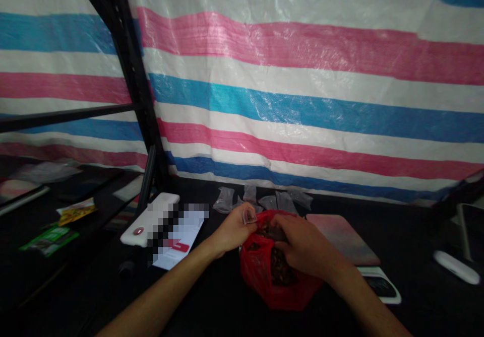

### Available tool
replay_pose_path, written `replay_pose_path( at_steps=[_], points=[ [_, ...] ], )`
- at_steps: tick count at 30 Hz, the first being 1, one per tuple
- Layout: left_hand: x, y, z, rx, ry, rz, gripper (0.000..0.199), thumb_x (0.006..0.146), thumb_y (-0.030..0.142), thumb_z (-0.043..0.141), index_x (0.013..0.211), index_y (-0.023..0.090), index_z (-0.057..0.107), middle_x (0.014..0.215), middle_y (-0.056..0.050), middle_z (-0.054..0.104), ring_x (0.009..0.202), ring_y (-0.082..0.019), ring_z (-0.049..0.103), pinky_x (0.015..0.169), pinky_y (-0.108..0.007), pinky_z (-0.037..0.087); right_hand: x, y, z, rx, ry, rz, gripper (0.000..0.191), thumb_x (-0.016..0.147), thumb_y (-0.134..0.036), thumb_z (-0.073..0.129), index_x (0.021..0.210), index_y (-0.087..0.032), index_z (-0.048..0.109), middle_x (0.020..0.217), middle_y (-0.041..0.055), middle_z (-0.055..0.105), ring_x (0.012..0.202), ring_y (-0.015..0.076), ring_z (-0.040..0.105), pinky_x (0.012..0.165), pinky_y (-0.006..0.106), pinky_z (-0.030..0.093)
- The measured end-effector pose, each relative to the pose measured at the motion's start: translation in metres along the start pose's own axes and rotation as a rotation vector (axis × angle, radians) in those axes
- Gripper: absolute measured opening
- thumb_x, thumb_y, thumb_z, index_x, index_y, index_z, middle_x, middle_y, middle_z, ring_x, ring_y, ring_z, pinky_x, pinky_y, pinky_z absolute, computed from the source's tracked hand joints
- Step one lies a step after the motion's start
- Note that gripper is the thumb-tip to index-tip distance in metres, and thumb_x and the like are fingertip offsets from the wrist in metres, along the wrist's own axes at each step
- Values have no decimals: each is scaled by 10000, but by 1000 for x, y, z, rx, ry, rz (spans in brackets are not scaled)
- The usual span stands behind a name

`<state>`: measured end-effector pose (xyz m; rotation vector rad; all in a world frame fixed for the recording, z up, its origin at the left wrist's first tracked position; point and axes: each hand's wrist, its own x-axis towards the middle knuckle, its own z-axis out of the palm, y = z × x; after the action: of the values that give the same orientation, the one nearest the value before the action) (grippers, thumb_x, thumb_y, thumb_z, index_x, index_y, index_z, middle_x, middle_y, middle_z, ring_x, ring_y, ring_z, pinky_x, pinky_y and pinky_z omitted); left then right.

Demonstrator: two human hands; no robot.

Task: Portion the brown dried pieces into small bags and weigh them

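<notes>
A red plastic bag (260, 271) stands open on the black table, with many small brown pieces (282, 269) inside; their kind is too dark to make out. My left hand (232, 231) is at the bag's far left rim, its fingers closed on a small clear plastic bag (249, 215). Over the mouth of the red bag, my right hand (306, 241) points down and left with bent fingers. Those fingers are pinched together close to the brown pieces and the clear bag, and what they hold is partly hidden. Several clear plastic bags (286, 202) lie just behind.
A pinkish-grey flat case (342, 239) and a white box (383, 284) lie to the right, and a white elongated object (456, 267) farther over. Left are a white device (151, 218), a printed sheet (185, 236), green (49, 240) and yellow packets (76, 211), and a black post (132, 75).
</notes>
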<state>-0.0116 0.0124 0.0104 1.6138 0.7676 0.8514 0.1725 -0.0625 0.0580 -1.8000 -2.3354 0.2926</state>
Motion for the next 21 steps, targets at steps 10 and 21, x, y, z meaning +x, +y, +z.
replay_pose_path(
  at_steps=[10,21],
  points=[
    [3,-7,2,90,55,148,142,786,112,569,784,210,467,737,52,477,689,-123,460,661,-240,377,2,5,5,249,10,-8,261,752,-53,565,958,-203,625,1025,53,718,940,217,646,792,300,429],
    [-2,-1,5,413,136,188,32,854,191,621,827,203,609,831,-10,652,776,-176,595,700,-272,420,7,6,-4,502,226,-154,355,911,-132,559,1246,-245,590,1204,59,679,1094,205,650,979,360,506]
  ],
)
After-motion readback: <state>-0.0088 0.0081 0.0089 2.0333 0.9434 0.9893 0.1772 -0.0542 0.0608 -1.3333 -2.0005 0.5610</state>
